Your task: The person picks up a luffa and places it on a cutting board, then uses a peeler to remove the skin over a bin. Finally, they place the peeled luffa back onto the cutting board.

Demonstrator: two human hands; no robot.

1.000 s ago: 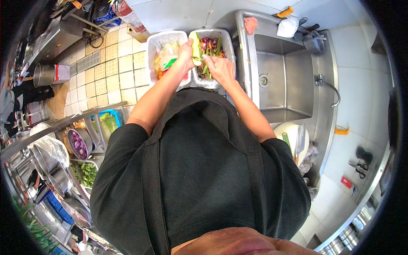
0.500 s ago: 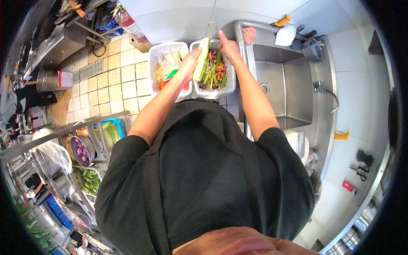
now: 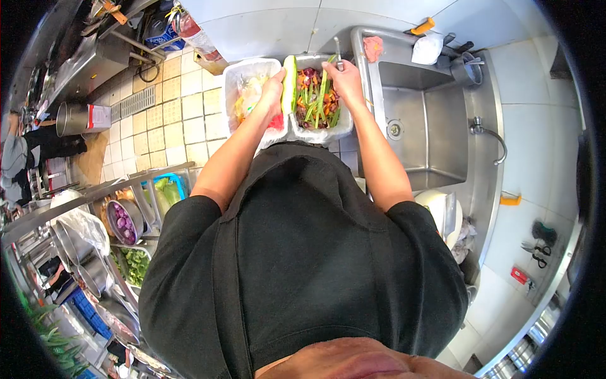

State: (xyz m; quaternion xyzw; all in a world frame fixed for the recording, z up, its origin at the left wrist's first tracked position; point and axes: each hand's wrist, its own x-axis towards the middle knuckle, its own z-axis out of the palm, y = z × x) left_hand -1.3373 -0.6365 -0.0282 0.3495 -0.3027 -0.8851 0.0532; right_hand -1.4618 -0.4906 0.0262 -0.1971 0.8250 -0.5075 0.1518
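My left hand is closed around a long, pale green, partly peeled cucumber, held upright over the seam between two lined bins. In my right hand is a slim metal peeler, its far end sticking out past my fingers. A green strip of peel hangs beside my right fingertips, above the right bin. That bin holds green peel strips, orange bits and dark red scraps. The left bin, under my left hand, contains plastic and pale, yellow and red waste.
A steel sink with a curved faucet stands to my right. A pink cloth lies on its rim. To the left, a rack holds a pot of purple onions and greens. Another person stands far left.
The cucumber has moved slightly left and stands more upright. My right hand has come down and nearer the right bin's scraps, with its fingers now drawn together.
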